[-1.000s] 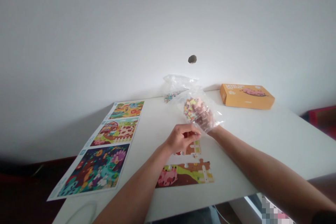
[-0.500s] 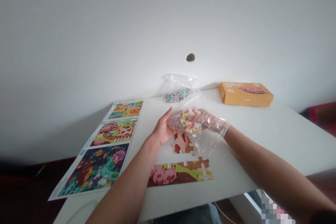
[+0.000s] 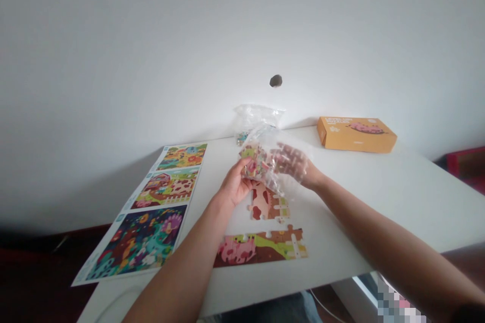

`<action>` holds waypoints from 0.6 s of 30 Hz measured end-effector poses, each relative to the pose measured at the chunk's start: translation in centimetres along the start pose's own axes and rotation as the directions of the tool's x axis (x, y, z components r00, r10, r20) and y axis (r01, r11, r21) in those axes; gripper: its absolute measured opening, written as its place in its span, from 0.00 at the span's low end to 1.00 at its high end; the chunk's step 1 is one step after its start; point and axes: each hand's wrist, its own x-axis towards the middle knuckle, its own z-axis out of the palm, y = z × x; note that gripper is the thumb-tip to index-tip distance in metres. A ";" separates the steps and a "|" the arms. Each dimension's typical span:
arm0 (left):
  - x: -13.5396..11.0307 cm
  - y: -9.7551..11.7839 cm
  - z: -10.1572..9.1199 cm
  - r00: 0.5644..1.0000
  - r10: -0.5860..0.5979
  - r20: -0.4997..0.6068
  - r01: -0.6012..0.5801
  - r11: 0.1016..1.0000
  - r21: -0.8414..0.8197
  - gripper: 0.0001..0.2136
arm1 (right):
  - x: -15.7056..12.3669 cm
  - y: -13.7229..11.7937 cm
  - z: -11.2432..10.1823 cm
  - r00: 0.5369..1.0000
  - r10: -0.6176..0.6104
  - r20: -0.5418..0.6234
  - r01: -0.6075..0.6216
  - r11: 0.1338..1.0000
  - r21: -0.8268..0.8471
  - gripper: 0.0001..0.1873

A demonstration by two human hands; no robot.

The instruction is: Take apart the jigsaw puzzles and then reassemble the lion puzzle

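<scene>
Puzzle bag (image 3: 264, 162) in left hand (image 3: 235, 184), around right hand (image 3: 293, 160).

My left hand (image 3: 235, 185) grips a clear bag (image 3: 267, 136) of puzzle pieces (image 3: 259, 165); my right hand (image 3: 292, 161) is inside it (blurred by the plastic). A joined strip (image 3: 265, 247) lies near the table (image 3: 379, 202)'s front edge, a smaller section (image 3: 265, 204) behind it. A printed sheet (image 3: 166, 192) lines the left edge; an orange box (image 3: 356, 135) and second bag (image 3: 255, 112) sit near the back edge.
</scene>
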 end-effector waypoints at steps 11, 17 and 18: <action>-0.3 0.0 -0.1 0.995 -0.097 0.018 0.093 0.981 0.169 0.13 | 1.1 0.7 -0.8 0.928 -0.140 -0.346 0.153 0.988 0.012 0.19; -0.6 -0.5 -0.2 0.983 -0.150 0.104 0.116 0.953 0.281 0.16 | 1.0 1.6 -1.6 0.915 -0.245 -0.321 0.201 0.966 -0.164 0.16; -0.6 -0.6 -0.1 0.983 -0.151 0.105 0.114 0.949 0.295 0.16 | 1.0 1.9 -1.7 0.918 -0.254 -0.306 0.186 0.954 -0.233 0.16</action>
